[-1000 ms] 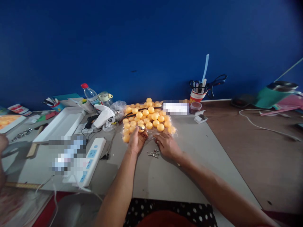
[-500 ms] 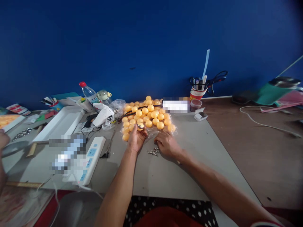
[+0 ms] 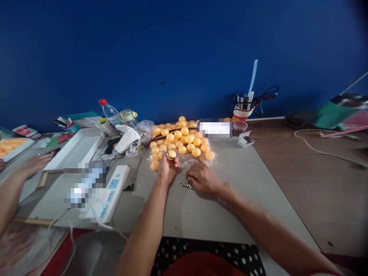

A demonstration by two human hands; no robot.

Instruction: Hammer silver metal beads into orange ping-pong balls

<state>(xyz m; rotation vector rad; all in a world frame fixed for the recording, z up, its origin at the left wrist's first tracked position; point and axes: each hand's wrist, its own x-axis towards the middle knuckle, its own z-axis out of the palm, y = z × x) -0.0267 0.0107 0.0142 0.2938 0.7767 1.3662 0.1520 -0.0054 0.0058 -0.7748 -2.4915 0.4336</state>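
My left hand (image 3: 167, 170) is closed around an orange ball (image 3: 171, 153), like a table tennis ball, with a dark, shiny patch on its left side. Just past it, many similar orange balls (image 3: 190, 147) lie in and on a clear plastic bag (image 3: 211, 161). On the grey mat, a small heap of shiny metal pieces (image 3: 184, 184) sits between my forearms. My right hand (image 3: 204, 178) rests at the heap's right edge and covers part of it. Its fingers are bent together and point down; what they hold, if anything, is hidden.
A white power strip (image 3: 119, 176) and a white tray (image 3: 79, 147) lie to the left. Behind them stands a red-capped bottle (image 3: 108, 111). At the back right is a paper cup (image 3: 242, 114) with tools. Another person's hand (image 3: 37, 163) reaches in at far left.
My right hand has shifted slightly left over the metal pieces, covering more of them. The ball in my left hand shows more of its surface. The other person's arm has moved further in.
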